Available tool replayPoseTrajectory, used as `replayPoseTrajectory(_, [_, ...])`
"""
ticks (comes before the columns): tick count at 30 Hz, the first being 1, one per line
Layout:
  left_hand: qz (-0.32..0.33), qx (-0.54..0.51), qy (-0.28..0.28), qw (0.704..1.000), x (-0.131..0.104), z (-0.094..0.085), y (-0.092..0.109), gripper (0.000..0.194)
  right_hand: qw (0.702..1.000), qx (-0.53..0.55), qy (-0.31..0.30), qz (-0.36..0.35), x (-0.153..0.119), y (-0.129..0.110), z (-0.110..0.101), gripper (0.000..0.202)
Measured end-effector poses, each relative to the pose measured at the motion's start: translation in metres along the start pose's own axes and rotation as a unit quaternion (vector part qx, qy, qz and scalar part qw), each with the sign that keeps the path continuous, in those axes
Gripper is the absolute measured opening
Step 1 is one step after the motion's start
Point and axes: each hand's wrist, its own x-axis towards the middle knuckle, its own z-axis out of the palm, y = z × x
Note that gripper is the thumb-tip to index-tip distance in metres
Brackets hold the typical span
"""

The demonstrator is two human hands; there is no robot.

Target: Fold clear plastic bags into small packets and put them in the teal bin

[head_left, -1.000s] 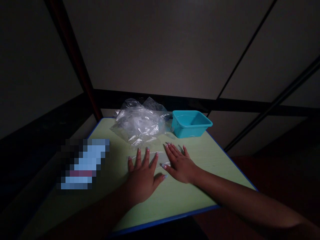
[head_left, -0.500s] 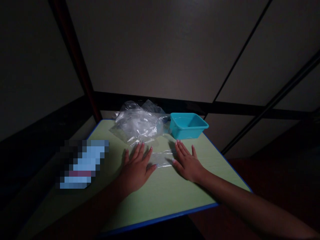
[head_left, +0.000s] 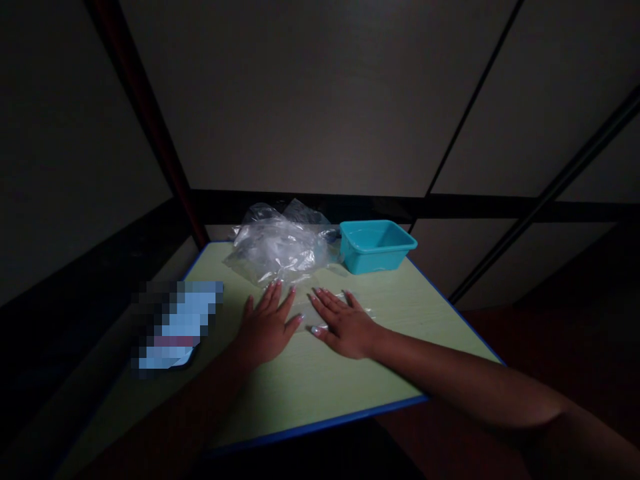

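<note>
A flat clear plastic bag (head_left: 302, 319) lies on the pale green table (head_left: 310, 393), its outline faint and partly covered by my hands. My left hand (head_left: 267, 327) rests palm down at the bag's left end, fingers spread. Across the bag's right part lies my right hand (head_left: 345, 325), also palm down with fingers stretched out. Just beyond my fingertips sits a loose heap of crumpled clear plastic bags (head_left: 280, 243).
Behind my right hand stands a turquoise plastic basket (head_left: 377, 247) near the far right corner. A pixelated, bluish flat object (head_left: 185, 323) lies at the table's left side. Dark panels (head_left: 310, 100) rise close behind the table.
My right hand has slid left over the flat bag, closer to my left hand. My left hand has shifted slightly; the view has tilted a little.
</note>
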Motion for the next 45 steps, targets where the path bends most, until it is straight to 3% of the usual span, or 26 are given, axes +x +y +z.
replayPoseTrajectory(7, [-0.02,-0.008,-0.021,1.0,0.002,-0.001,0.0,0.06,0.996,-0.038,0.014,0.079,-0.031,0.045,-0.007,0.065])
replayPoseTrajectory(13, [-0.024,-0.001,-0.002,1.0,0.002,-0.005,-0.002,0.056,0.993,-0.057,0.014,0.106,-0.039,0.057,-0.006,0.065])
replayPoseTrajectory(18, [-0.06,-0.017,0.061,0.996,0.012,-0.016,-0.019,0.053,0.991,-0.094,0.055,0.083,-0.035,0.035,-0.013,0.068])
replayPoseTrajectory(22, [-0.113,-0.004,0.067,0.991,0.013,-0.012,-0.03,0.056,0.998,-0.052,0.019,-0.036,-0.016,0.001,-0.013,0.071])
replayPoseTrajectory(25, [-0.093,0.003,0.049,0.995,0.008,-0.007,-0.029,0.054,0.995,-0.022,0.006,-0.099,0.001,-0.016,-0.008,0.073])
replayPoseTrajectory(28, [-0.096,-0.003,0.068,0.993,0.005,-0.012,-0.029,0.054,0.994,0.012,0.001,-0.106,0.011,-0.022,-0.001,0.074])
replayPoseTrajectory(30, [-0.106,-0.046,0.116,0.987,0.006,-0.02,-0.032,0.053,0.994,0.032,0.0,-0.1,0.013,-0.022,0.004,0.073])
replayPoseTrajectory(32, [-0.1,-0.175,0.193,0.96,0.008,-0.031,-0.035,0.049,0.994,0.046,0.003,-0.096,0.012,-0.022,0.006,0.072])
replayPoseTrajectory(34, [-0.087,-0.336,0.255,0.902,0.01,-0.039,-0.036,0.045,0.994,0.053,0.008,-0.093,0.011,-0.021,0.007,0.071])
replayPoseTrajectory(39, [-0.129,-0.649,0.3,0.687,0.012,-0.042,-0.031,0.038,0.995,0.056,0.011,-0.081,0.012,-0.016,0.006,0.07])
replayPoseTrajectory(41, [-0.147,-0.68,0.287,0.658,0.014,-0.041,-0.031,0.04,0.995,0.056,0.011,-0.084,0.013,-0.012,0.007,0.069])
replayPoseTrajectory(45, [-0.161,-0.709,0.264,0.634,0.017,-0.044,-0.035,0.044,0.995,0.053,0.005,-0.089,0.012,-0.008,0.006,0.068])
